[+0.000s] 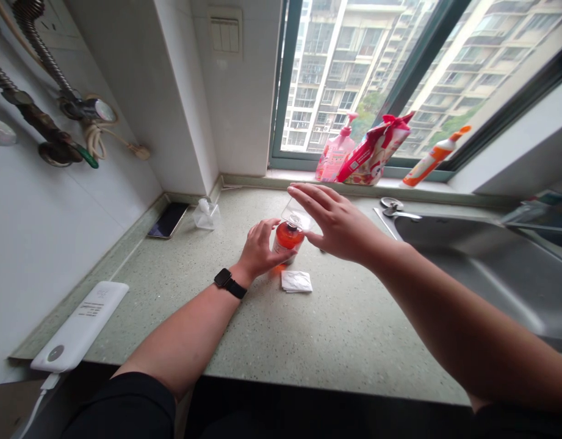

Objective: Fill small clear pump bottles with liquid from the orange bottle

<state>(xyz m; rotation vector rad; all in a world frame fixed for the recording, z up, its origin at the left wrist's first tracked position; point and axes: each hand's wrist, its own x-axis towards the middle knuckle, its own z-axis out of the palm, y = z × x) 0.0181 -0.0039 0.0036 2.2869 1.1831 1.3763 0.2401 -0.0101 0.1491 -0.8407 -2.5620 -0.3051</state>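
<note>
A bottle of orange-red liquid (290, 235) stands on the counter, with my left hand (259, 249) wrapped around its near left side. My right hand (333, 219) grips a clear see-through container (295, 210) directly over the bottle's dark neck, fingers along its top and thumb below. The fingers partly cover this container, so its full shape and whether it touches the neck are hard to make out. Just in front of the bottle lies a folded white tissue (296, 281). A small clear object with a white top (205, 213) sits further left.
At the back left lies a phone (168, 220). A white power bank (82, 326) with a cable rests at the left edge. The steel sink (482, 268) is on the right. A pink pump bottle (335, 155), red pouch (376, 149) and orange-white bottle (431, 160) line the windowsill.
</note>
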